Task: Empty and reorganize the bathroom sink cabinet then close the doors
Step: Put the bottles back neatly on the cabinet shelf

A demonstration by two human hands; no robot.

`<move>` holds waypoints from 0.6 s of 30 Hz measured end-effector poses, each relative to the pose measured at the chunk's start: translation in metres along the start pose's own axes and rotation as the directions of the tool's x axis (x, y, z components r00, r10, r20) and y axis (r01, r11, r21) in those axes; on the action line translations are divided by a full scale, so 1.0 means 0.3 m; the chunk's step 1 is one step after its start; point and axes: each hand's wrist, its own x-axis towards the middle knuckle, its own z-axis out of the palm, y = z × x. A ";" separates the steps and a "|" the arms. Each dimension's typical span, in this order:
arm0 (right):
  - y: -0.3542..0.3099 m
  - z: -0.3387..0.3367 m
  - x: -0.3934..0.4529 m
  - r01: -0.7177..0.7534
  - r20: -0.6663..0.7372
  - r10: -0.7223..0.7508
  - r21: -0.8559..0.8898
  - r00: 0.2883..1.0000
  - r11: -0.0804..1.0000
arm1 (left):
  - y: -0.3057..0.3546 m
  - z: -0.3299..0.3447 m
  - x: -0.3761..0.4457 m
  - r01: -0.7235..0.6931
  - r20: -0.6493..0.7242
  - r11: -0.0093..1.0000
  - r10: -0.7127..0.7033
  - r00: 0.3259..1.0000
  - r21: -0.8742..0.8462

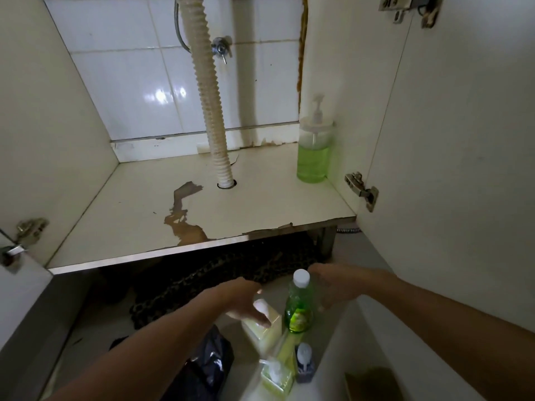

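White laminate, peeling and stained brown near its front edge, forms the floor of your open sink cabinet (260,198), and only one thing stands on it: a clear pump bottle of green liquid soap (314,146), upright in the back right corner against the side wall. A ribbed white drain hose (208,91) drops through a hole in that floor, with a chrome valve (221,49) on the tiled wall behind. Both doors stand open; the right door (463,140) hangs on its metal hinge (362,191).

Below, on the grey floor, your left hand (246,299) rests with blurred fingers on a pale boxy pump bottle (265,325); whether it grips, you cannot tell. Your right hand (341,285) hovers, fingers loosely spread, holding nothing, just beside a green bottle with a white cap (299,305), its label unreadable. Nearer you stand another pale pump bottle (276,374) and a small grey dispenser (304,363), beside a black plastic bag (202,369).
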 end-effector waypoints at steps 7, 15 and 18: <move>-0.087 0.065 0.030 0.063 -0.164 -0.054 0.050 0.985 0.997 | 0.025 0.184 -0.021 0.076 -0.273 0.966 -0.144 0.951 -0.245; -0.110 0.106 0.025 0.078 -0.250 -0.054 0.088 0.967 0.993 | 0.063 0.204 0.026 0.164 -0.266 0.945 -0.243 0.933 -0.284; -0.120 0.110 0.009 0.040 -0.225 -0.015 0.111 0.974 0.993 | 0.068 0.189 0.023 0.167 -0.258 0.948 -0.238 0.936 -0.271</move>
